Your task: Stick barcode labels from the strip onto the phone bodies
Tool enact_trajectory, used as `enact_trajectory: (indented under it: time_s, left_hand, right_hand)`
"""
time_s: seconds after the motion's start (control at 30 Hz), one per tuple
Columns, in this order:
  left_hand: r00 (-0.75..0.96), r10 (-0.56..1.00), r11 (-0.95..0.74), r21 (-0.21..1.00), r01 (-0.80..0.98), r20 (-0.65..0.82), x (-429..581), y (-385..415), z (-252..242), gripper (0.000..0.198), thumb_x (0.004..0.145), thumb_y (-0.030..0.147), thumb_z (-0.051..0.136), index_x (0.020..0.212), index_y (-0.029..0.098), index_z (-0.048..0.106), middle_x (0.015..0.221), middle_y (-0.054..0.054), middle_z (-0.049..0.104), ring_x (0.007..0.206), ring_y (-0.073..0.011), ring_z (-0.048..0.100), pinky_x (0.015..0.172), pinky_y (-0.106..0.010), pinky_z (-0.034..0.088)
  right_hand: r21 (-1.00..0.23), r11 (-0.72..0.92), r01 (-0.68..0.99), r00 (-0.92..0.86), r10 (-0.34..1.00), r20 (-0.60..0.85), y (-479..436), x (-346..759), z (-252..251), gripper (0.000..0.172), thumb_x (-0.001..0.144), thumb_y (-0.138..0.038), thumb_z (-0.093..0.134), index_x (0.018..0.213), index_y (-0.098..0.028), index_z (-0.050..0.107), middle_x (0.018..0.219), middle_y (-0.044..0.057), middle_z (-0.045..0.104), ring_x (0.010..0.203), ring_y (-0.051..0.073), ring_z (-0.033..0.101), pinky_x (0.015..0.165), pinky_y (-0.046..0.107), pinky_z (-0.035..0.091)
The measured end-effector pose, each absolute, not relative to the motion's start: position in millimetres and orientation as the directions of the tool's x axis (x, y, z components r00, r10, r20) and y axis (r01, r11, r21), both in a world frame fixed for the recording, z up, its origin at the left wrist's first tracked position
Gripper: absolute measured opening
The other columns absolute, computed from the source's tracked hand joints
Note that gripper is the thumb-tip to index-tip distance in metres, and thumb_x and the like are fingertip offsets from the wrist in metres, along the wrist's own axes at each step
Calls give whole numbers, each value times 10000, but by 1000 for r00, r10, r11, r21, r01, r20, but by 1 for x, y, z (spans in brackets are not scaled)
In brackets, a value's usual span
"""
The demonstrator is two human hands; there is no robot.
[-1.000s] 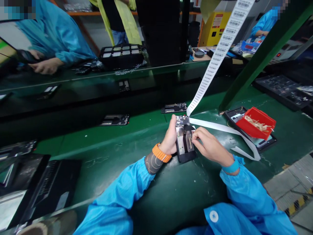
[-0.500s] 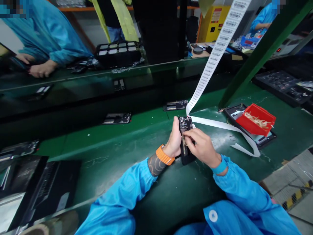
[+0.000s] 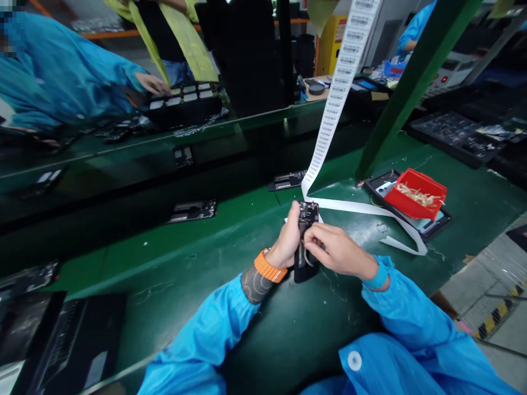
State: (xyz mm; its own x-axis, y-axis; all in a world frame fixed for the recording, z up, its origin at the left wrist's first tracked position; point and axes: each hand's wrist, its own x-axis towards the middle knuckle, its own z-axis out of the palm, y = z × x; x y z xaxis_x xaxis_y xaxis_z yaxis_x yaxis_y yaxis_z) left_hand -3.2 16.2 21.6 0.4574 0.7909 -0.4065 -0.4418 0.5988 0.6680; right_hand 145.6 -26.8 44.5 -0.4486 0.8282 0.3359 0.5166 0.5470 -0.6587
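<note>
Head view, the only one. An opened phone body (image 3: 302, 263) is held over the green counter (image 3: 185, 285), in front of the wearer, its board end pointed away. Whether its near end touches the counter cannot be told. It is gripped by the left hand (image 3: 287, 243), wrapped round the left long edge with the thumb laid toward the board end. The right hand (image 3: 337, 251) is brought in from the other side, fingers curled together over the phone's middle; a thin tan strip (image 3: 307, 259) is seen just below them, but whether it is pinched cannot be told, the fingertips being turned away.

Handling, as judged: light, easily borne by one hand. Frame stiff, probably smooth, so a slip along the edge is possible. Exposed circuit board (image 3: 308, 211) at the far end judged fragile; pressure there best avoided. Strip judged soft and easily creased or torn. Hold best taken on the long side edges or the plain black near end, with the open face left untouched.

Nearby: a barcode label strip (image 3: 333, 109) is draped down just beyond the phone. Two similar phone bodies are laid farther off, one (image 3: 193, 211) to the left, one (image 3: 287, 181) beyond the hands. A red tray (image 3: 426, 181) of pale strips is set to the right.
</note>
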Motion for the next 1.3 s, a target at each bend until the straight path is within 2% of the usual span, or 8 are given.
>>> enact_trajectory:
  time_s: [0.1, 0.2, 0.33, 0.5, 0.6, 0.7, 0.83, 1.3]
  left_hand:
    - [404, 856, 491, 750, -444, -321, -18, 51, 36, 732, 928, 745, 307, 1024, 136, 701, 733, -75, 693, 561, -169, 644, 551, -272, 520]
    - [500, 824, 472, 811, -346, -267, -31, 101, 43, 777, 935, 738, 276, 1142, 113, 689, 741, -108, 708, 553, -199, 662, 540, -299, 536]
    - [740, 616, 582, 789, -197, -270, -25, 156, 36, 820, 955, 709, 245, 1190, 51, 674, 758, -162, 717, 579, -232, 676, 568, -342, 558]
    - [808, 518, 656, 736, -166, -280, -11, 152, 26, 872, 953, 716, 194, 1233, 20, 638, 771, -191, 715, 634, -257, 692, 611, -371, 570]
    - [848, 483, 699, 679, -223, -218, -17, 117, 33, 907, 906, 780, 233, 1287, 48, 609, 832, -189, 717, 699, -269, 704, 674, -387, 570]
    - [851, 498, 695, 664, -276, -167, -23, 79, 42, 910, 848, 817, 358, 1333, 80, 580, 878, -177, 717, 731, -276, 705, 693, -382, 558]
    - [819, 566, 627, 694, -353, -94, -26, 44, 45, 927, 795, 803, 490, 1388, 93, 529, 896, -161, 716, 769, -288, 703, 737, -395, 544]
    - [806, 571, 631, 711, -310, -156, -27, 33, 23, 884, 795, 821, 491, 1287, 97, 611, 957, -193, 724, 797, -305, 715, 745, -412, 557]
  right_hand:
    - [-613, 418, 671, -186, 895, 406, -26, 211, 57, 126, 953, -256, 504, 860, -224, 583, 820, 47, 655, 732, 188, 608, 675, 317, 475]
    - [-449, -56, 892, 306, 805, 508, -14, 304, 56, 190, 941, -334, 476, 885, -225, 621, 845, 132, 669, 781, 275, 635, 695, 410, 479]
    - [-159, -296, 942, 335, 866, 372, 1, 385, 42, 281, 881, -329, 467, 631, -226, 542, 687, 124, 610, 735, 316, 617, 678, 448, 457]
    - [-127, -357, 925, 373, 797, 476, 1, 378, 38, 170, 835, -275, 498, 708, -201, 584, 795, 138, 634, 849, 322, 609, 759, 462, 473]
    - [-269, -262, 927, 375, 683, 627, 4, 320, 43, 130, 842, -265, 518, 877, -178, 608, 918, 141, 661, 915, 298, 612, 809, 442, 495]
    - [-462, 191, 866, 190, 729, 657, 6, 243, 47, 151, 885, -293, 578, 758, -212, 563, 840, 84, 666, 843, 240, 631, 801, 400, 512]
    - [-600, 461, 655, 77, 749, 659, 1, 174, 46, 46, 890, -211, 597, 936, -215, 599, 1021, 92, 681, 868, 208, 646, 746, 362, 551]
    - [-615, 526, 588, -1, 760, 650, -5, 178, 28, 135, 911, -150, 573, 936, -215, 689, 967, 78, 703, 885, 207, 679, 778, 366, 575]
